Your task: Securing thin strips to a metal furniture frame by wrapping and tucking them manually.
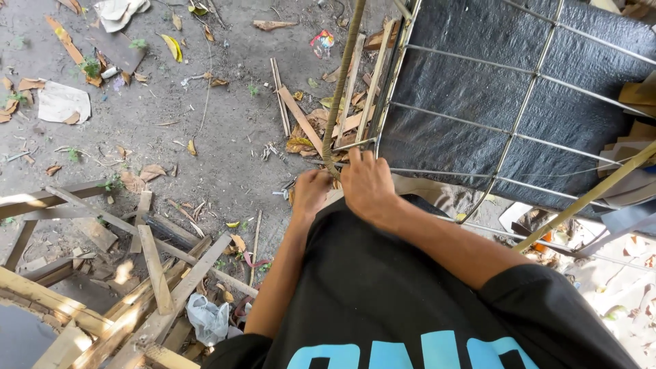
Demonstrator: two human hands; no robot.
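A black shirt (383, 301) with pale blue lettering fills the lower part of the view, worn by the person whose two bare arms reach forward from it. The left hand (311, 191) is closed around the lower end of a thick woven cane strand (339, 89), its knuckles turned upward. The right hand (367, 183) is pressed just beside it, fingers curled down over the same strand where it bends around the edge of a wire frame (519, 116) (the fingertips themselves are hidden, so how tightly it is gripped cannot be told). The strand runs upward and away from the hands, slightly tilted, along the frame's left edge.

The frame is made of thin metal rods in a grid, and a black woven sheet (478, 82) is seen behind the rods. A yellowish rod (588, 198) slants across the lower right corner of the frame.

To the left, bare dirt ground (225, 130) is littered with dry leaves, paper scraps and thin wooden slats (301, 116). In the lower left corner a pile of rough timber pieces (137, 287) is stacked crosswise, with a crumpled grey plastic bag (207, 318) lying against it, well apart from the hands.
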